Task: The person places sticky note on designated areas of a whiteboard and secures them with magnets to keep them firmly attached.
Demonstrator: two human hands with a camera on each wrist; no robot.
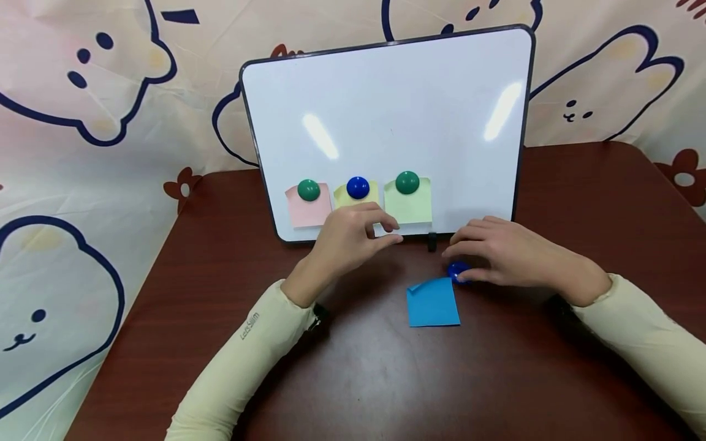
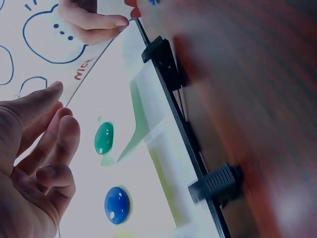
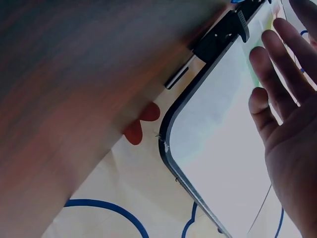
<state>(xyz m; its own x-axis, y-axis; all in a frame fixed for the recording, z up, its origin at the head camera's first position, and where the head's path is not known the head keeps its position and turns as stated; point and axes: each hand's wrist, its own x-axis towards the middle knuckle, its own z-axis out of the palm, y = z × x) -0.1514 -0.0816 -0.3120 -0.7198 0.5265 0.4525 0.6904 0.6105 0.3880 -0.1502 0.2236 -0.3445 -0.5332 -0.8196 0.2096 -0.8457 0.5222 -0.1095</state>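
Note:
My left hand point(image 1: 353, 236) hovers in front of the whiteboard's lower edge, thumb and fingertips apart, nothing between them. It partly covers a yellow sticky note point(image 1: 341, 196) under a blue magnet point(image 1: 358, 187). My right hand point(image 1: 504, 252) is over the table, its loosely bent fingers around another blue magnet point(image 1: 456, 271) without a visible grip; the thumb overlaps that magnet in the head view. Beside it lies a blue sticky note point(image 1: 433, 304), one corner curled. In the right wrist view, the fingers of the right hand point(image 3: 290, 114) look extended.
The whiteboard point(image 1: 463, 141) leans upright at the back on black clips point(image 2: 215, 183). It also bears a pink note point(image 1: 309, 211) and a light green note point(image 1: 408, 208), under green magnets point(image 1: 309, 190). Behind hangs a cartoon-print cloth point(image 1: 49, 165); the dark red table point(image 1: 353, 380) extends in front.

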